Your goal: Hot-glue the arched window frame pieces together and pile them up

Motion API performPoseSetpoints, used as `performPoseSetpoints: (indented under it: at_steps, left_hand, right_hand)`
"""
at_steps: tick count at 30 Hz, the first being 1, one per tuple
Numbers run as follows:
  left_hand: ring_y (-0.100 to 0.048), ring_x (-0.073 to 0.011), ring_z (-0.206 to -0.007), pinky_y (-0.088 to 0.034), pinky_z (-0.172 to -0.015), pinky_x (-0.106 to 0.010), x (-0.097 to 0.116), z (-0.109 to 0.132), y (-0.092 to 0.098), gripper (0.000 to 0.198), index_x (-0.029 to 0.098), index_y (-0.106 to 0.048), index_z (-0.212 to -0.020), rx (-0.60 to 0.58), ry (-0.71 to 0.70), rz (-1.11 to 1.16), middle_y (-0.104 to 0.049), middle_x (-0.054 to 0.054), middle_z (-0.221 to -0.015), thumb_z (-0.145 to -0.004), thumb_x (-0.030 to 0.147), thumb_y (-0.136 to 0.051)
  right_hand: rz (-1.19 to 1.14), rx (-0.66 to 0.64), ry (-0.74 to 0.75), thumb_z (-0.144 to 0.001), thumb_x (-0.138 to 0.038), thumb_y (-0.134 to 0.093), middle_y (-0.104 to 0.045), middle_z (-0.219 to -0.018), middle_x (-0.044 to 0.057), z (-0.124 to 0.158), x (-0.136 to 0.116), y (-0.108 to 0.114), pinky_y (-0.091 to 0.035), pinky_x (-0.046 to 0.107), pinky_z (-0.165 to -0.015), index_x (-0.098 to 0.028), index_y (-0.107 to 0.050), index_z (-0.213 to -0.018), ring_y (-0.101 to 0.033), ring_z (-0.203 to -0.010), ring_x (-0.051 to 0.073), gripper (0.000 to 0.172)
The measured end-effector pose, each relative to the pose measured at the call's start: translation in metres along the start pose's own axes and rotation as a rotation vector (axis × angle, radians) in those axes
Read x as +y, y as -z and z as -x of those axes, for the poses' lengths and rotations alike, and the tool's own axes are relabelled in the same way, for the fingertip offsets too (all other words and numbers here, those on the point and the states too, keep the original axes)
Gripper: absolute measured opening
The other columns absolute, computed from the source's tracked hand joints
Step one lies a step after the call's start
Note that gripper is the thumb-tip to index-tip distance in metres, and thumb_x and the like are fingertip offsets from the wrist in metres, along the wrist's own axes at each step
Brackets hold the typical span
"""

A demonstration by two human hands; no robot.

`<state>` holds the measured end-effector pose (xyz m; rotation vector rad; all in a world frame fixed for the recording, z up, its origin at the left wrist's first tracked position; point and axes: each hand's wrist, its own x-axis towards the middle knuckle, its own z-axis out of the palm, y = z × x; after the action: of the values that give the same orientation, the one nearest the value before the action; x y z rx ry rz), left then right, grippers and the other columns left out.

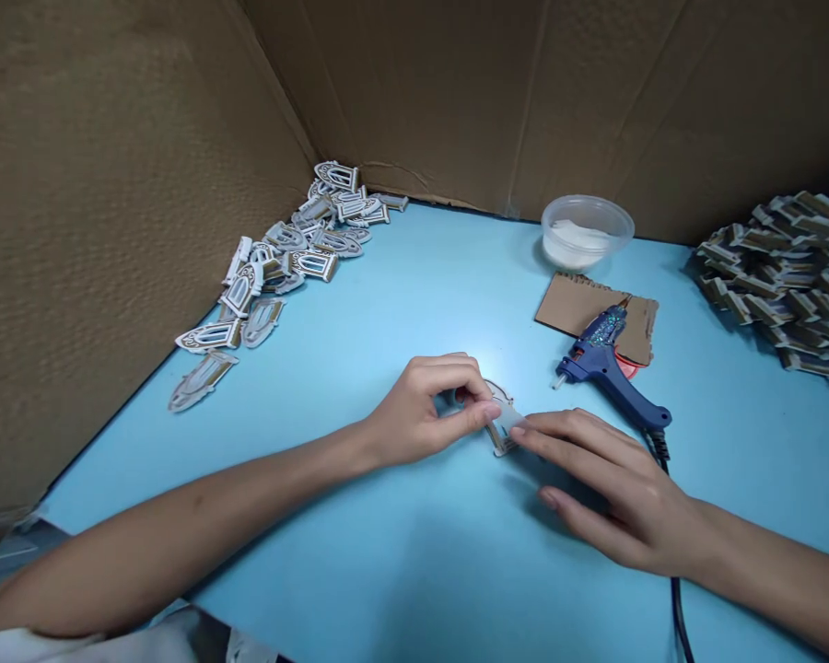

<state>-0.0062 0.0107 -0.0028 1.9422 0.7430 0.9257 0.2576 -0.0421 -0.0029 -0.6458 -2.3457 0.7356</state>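
A small white-and-brown arched window piece (503, 446) lies on the blue tabletop between my hands. Over it is a small translucent sheet (508, 417), tilted above the piece. My left hand (442, 405) pinches one end of this sheet between thumb and forefinger. With its fingers stretched out, my right hand (608, 483) touches the sheet's other end with its fingertips, the thumb held apart. Part of the window piece is hidden behind my left fingers and the sheet.
A blue glue gun (604, 359) rests on a cardboard piece (559, 308), its black cord running under my right wrist. Behind stands a clear tub (587, 230) with white contents. Window pieces (310, 264) are heaped at left, with stacked ones (788, 276) at right. Cardboard walls (428, 92) enclose the table.
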Motion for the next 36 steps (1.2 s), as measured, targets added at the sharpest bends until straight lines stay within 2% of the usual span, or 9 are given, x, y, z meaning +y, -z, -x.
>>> performPoseSetpoints:
  at_steps: [3, 5, 10, 14, 21, 25, 28, 32, 36]
  left_hand:
    - [-0.051, -0.0069, -0.07, -0.041, -0.067, -0.021, 0.0006, 0.0004, 0.0024, 0.024, 0.011, -0.066, -0.08, -0.064, 0.093, 0.013, -0.06, -0.001, -0.075, -0.1, 0.024, -0.063]
    - [-0.048, -0.0068, -0.069, -0.038, -0.066, -0.021, 0.0006, 0.001, 0.0038, 0.028, 0.012, -0.063, -0.078, -0.104, 0.123, -0.018, -0.056, 0.0, -0.074, -0.102, 0.026, -0.06]
    - [-0.045, -0.0086, -0.07, -0.036, -0.068, -0.023, 0.0007, 0.0025, 0.0029, 0.031, 0.013, -0.056, -0.075, -0.152, 0.1, -0.195, -0.05, 0.001, -0.07, -0.103, 0.024, -0.053]
    - [-0.044, -0.0071, -0.067, -0.035, -0.065, -0.022, 0.0003, 0.0026, -0.0001, 0.031, 0.013, -0.052, -0.07, -0.118, 0.071, -0.25, -0.049, 0.002, -0.068, -0.1, 0.02, -0.056]
    - [-0.05, -0.0069, -0.071, -0.04, -0.066, -0.021, 0.0006, 0.0013, -0.0002, 0.014, 0.012, -0.069, -0.085, -0.052, 0.057, -0.256, -0.06, -0.001, -0.079, -0.097, 0.017, -0.063]
    - [-0.053, -0.0071, -0.072, -0.043, -0.066, -0.02, -0.001, 0.0022, 0.0006, 0.008, 0.012, -0.071, -0.093, -0.005, 0.014, -0.208, -0.066, -0.004, -0.086, -0.097, 0.016, -0.065]
    - [-0.058, -0.0072, -0.071, -0.047, -0.067, -0.02, -0.0028, 0.0038, 0.0, 0.006, 0.013, -0.07, -0.093, -0.006, -0.025, -0.163, -0.07, -0.003, -0.085, -0.092, 0.009, -0.066]
    - [-0.066, -0.0109, -0.08, -0.053, -0.075, -0.023, -0.003, 0.0033, -0.0003, 0.017, 0.012, -0.067, -0.087, -0.047, -0.11, -0.127, -0.072, -0.004, -0.087, -0.082, -0.003, -0.061]
    - [-0.067, -0.0139, -0.091, -0.054, -0.082, -0.026, -0.0021, 0.0009, 0.002, 0.017, 0.012, -0.065, -0.081, -0.074, -0.146, -0.159, -0.07, -0.008, -0.097, -0.083, -0.003, -0.057]
  right_hand:
    - [0.021, -0.002, -0.026, -0.101, -0.012, -0.057, -0.065, -0.094, 0.008, 0.0006, 0.0006, -0.0016, -0.047, 0.038, -0.07, -0.015, -0.06, -0.138, -0.058, -0.082, 0.021, 0.037]
    - [0.05, -0.019, -0.054, -0.102, -0.013, -0.056, -0.062, -0.086, 0.005, 0.0014, 0.0014, -0.0028, -0.043, 0.037, -0.068, -0.016, -0.062, -0.135, -0.055, -0.077, 0.02, 0.033]
    - [0.086, -0.054, -0.127, -0.103, -0.016, -0.057, -0.064, -0.108, 0.011, 0.0027, 0.0033, -0.0046, -0.048, 0.041, -0.079, -0.021, -0.062, -0.136, -0.06, -0.094, 0.024, 0.034]
    - [0.111, -0.085, -0.103, -0.104, -0.018, -0.056, -0.063, -0.116, 0.013, 0.003, 0.0042, -0.0055, -0.051, 0.044, -0.085, -0.02, -0.06, -0.139, -0.06, -0.101, 0.025, 0.036]
    - [0.128, -0.109, -0.103, -0.104, -0.019, -0.056, -0.064, -0.119, 0.013, 0.0041, 0.0053, -0.0061, -0.052, 0.045, -0.088, -0.02, -0.058, -0.139, -0.06, -0.103, 0.027, 0.035]
    - [0.132, -0.112, -0.1, -0.104, -0.02, -0.056, -0.063, -0.12, 0.013, 0.0045, 0.0064, -0.0064, -0.051, 0.046, -0.09, -0.02, -0.057, -0.141, -0.06, -0.105, 0.027, 0.037]
    - [0.108, -0.095, -0.094, -0.103, -0.018, -0.057, -0.063, -0.119, 0.013, 0.0049, 0.0061, -0.0056, -0.051, 0.045, -0.09, -0.02, -0.059, -0.138, -0.061, -0.105, 0.026, 0.035]
    - [0.053, -0.058, -0.096, -0.103, -0.015, -0.056, -0.062, -0.119, 0.013, 0.0046, 0.0035, -0.0028, -0.052, 0.041, -0.089, -0.019, -0.063, -0.131, -0.062, -0.103, 0.024, 0.029]
    - [0.129, -0.111, -0.115, -0.104, -0.019, -0.055, -0.057, -0.134, 0.016, 0.0031, 0.0013, -0.0021, -0.053, 0.042, -0.087, -0.022, -0.06, -0.14, -0.06, -0.099, 0.023, 0.037]
